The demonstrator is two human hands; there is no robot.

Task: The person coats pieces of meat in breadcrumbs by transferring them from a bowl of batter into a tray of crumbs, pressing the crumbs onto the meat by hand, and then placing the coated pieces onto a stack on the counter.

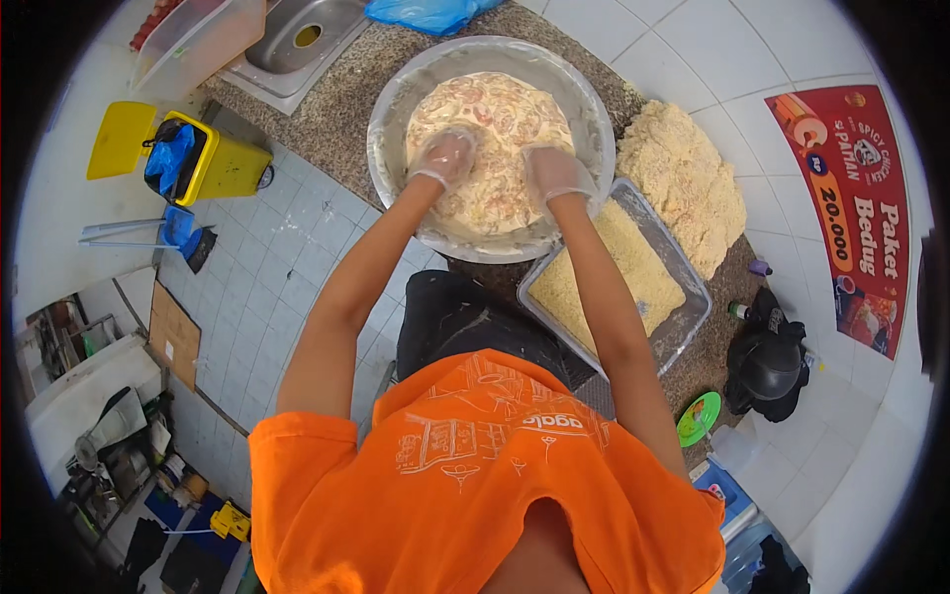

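Observation:
A large round basin (380, 141) sits on the granite counter before me, its walls smeared with batter. Inside is a wet, pale batter mixture (493, 111) with pinkish pieces that look like raw meat. My left hand (449, 154), in a clear plastic glove, presses into the left side of this mixture. Opposite it, my right hand (558, 174), gloved the same way, is in the mixture near the basin's right wall. The fingers of both hands are mostly sunk or coated, so their grip is hidden. Below my right forearm is a rectangular tray (694, 327) holding yellowish crumbs (623, 245).
A tall heap of crumb-coated pieces (679, 182) rests against the tiled wall, touching the tray. A steel sink (278, 63), a clear plastic container (197, 48) and a blue plastic bag (434, 11) lie beyond the basin. On the floor at left stands a yellow bin (230, 163).

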